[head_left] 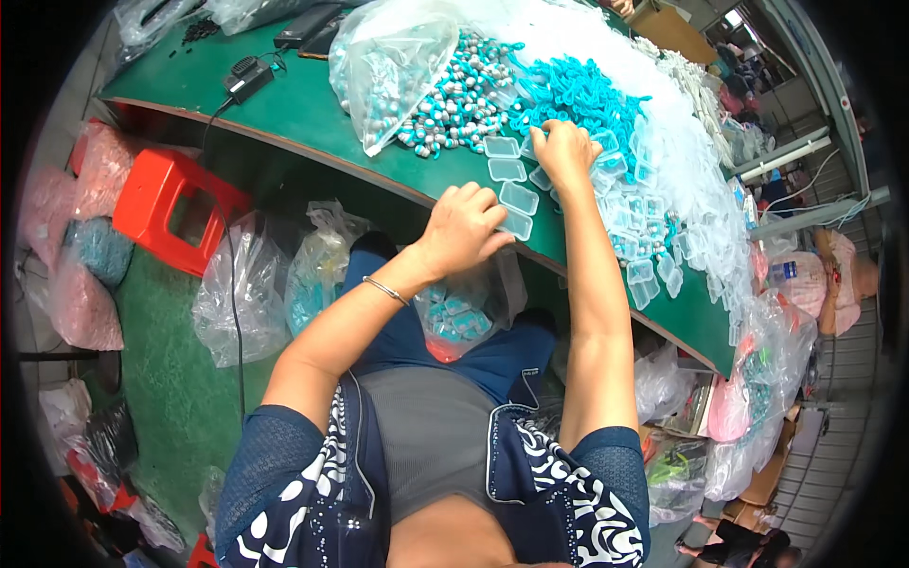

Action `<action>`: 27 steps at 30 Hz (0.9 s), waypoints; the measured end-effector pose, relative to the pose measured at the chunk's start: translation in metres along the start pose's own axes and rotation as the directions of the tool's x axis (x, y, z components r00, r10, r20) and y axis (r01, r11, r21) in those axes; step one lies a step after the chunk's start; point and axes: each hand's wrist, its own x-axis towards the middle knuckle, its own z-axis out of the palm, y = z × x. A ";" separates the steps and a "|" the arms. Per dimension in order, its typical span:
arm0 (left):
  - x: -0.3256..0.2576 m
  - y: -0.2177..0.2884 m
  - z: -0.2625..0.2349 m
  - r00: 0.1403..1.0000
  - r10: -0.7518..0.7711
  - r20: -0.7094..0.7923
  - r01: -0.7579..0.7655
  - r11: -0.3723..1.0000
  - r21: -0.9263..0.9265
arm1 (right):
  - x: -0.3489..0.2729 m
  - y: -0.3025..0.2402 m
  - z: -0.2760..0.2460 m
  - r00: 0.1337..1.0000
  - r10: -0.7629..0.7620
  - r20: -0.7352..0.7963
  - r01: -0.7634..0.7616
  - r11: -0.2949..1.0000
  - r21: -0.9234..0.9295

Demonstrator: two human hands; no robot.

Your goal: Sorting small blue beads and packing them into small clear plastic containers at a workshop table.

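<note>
My left hand (466,225) is at the table's front edge. Its curled fingers and thumb close on the near end of a small clear plastic box (519,198), which lies opened out flat. Another opened clear box (507,169) lies just beyond it. My right hand (566,153) reaches over the table, fingers bent down at the near side of a heap of bright blue cords (582,90). Its fingertips are hidden, so what they hold cannot be made out. Left of the cords is a pile of small blue-and-grey capsule-shaped pieces (464,95), partly under a clear bag (388,71).
Many clear boxes (701,227) heap up along the table's right side. A black adapter (248,78) with a cable sits at the left of the green table (294,118). A red stool (175,208) stands left. In my lap, a bag (459,317) holds filled boxes.
</note>
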 end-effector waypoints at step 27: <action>-0.005 0.000 0.009 0.990 -0.133 -0.046 0.125 0.981 -0.150 | -0.074 0.045 -0.044 0.980 -0.009 0.198 -0.171 0.467 0.867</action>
